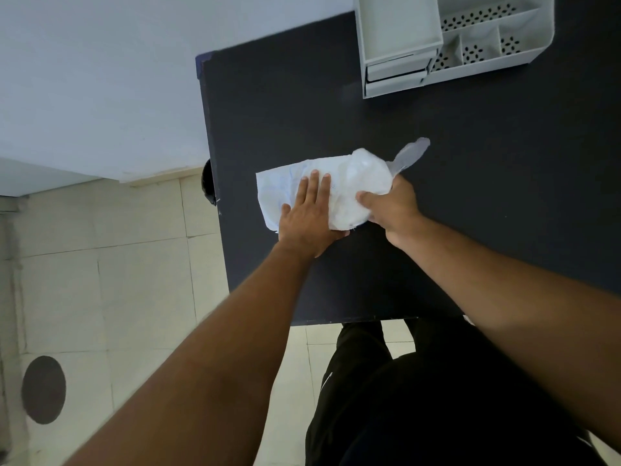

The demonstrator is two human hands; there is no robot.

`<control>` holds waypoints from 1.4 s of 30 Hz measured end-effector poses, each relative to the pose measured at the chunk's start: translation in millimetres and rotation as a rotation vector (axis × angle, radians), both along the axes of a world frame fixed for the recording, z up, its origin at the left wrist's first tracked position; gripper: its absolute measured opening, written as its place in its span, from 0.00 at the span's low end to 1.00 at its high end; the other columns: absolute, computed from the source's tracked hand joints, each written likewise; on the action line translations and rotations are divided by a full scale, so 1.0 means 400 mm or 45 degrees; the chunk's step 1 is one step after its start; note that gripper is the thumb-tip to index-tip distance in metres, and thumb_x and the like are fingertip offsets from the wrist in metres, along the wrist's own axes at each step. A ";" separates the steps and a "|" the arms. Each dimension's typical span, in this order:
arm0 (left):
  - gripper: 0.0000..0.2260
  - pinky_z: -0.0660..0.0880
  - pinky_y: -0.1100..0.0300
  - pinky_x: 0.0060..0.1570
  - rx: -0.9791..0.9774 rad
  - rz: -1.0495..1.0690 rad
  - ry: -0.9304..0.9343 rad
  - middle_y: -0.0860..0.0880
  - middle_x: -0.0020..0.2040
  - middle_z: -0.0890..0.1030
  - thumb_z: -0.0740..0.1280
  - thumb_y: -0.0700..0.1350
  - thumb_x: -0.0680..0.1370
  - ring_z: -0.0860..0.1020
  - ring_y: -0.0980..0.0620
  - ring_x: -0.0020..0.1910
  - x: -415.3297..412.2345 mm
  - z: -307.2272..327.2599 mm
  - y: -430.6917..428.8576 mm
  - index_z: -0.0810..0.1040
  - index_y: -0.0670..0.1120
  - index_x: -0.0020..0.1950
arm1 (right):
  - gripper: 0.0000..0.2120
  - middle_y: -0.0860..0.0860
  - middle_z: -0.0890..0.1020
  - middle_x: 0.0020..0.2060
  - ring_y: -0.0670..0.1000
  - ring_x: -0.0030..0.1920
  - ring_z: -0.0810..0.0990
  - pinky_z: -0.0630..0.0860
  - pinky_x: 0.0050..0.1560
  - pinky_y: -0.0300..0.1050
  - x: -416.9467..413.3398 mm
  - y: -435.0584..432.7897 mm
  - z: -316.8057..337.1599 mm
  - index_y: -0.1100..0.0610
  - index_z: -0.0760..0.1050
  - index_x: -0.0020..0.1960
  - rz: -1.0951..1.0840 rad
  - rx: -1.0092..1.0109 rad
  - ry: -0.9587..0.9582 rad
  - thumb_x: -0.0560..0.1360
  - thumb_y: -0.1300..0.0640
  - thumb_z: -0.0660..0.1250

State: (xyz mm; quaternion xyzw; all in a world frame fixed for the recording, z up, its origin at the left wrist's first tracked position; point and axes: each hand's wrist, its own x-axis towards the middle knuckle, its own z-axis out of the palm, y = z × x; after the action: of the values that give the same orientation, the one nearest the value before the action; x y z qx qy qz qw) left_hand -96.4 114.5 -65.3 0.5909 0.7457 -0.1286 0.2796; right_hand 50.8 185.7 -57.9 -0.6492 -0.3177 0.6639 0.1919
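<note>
A white cloth (pixel 356 176) lies crumpled on the dark table (pixel 470 203), wrapped over a clear plastic object whose rounded handle end (pixel 411 154) sticks out to the upper right. My left hand (pixel 307 216) lies flat with straight fingers on the left part of the cloth, pressing it down. My right hand (pixel 389 206) grips the bundled right part of the cloth, thumb on top and fingers curled round it.
A grey plastic desk organiser (pixel 450 38) with a drawer and perforated compartments stands at the table's far right. The table's left edge (pixel 210 169) drops to a tiled floor. A dark round spot (pixel 43 390) marks the floor. My dark-trousered legs (pixel 420 398) stand at the near edge.
</note>
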 end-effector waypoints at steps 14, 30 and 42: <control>0.58 0.56 0.33 0.73 -0.100 0.052 -0.081 0.48 0.83 0.37 0.71 0.72 0.67 0.38 0.46 0.81 0.016 0.020 0.023 0.37 0.52 0.82 | 0.25 0.48 0.81 0.59 0.51 0.59 0.81 0.83 0.54 0.56 0.024 -0.015 0.017 0.50 0.74 0.68 -0.121 -0.053 0.164 0.74 0.64 0.74; 0.58 0.55 0.31 0.72 -0.131 0.072 -0.113 0.47 0.82 0.34 0.67 0.77 0.65 0.35 0.45 0.80 0.039 0.026 0.005 0.35 0.58 0.81 | 0.19 0.49 0.82 0.54 0.51 0.55 0.82 0.83 0.55 0.56 0.060 -0.028 0.006 0.52 0.77 0.62 -0.166 -0.032 0.118 0.74 0.65 0.73; 0.53 0.54 0.30 0.72 -0.109 0.091 -0.094 0.47 0.82 0.34 0.57 0.82 0.66 0.34 0.44 0.80 0.047 0.020 -0.006 0.37 0.60 0.81 | 0.15 0.44 0.81 0.51 0.47 0.54 0.82 0.83 0.55 0.52 0.076 -0.020 0.013 0.45 0.75 0.56 -0.201 0.063 0.156 0.75 0.59 0.74</control>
State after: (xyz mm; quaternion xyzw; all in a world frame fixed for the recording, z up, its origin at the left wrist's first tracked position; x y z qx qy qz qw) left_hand -77.7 112.0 -57.1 0.5559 0.7493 -0.1284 0.3363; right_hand 81.2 177.6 -52.7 -0.6254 -0.2696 0.6771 0.2787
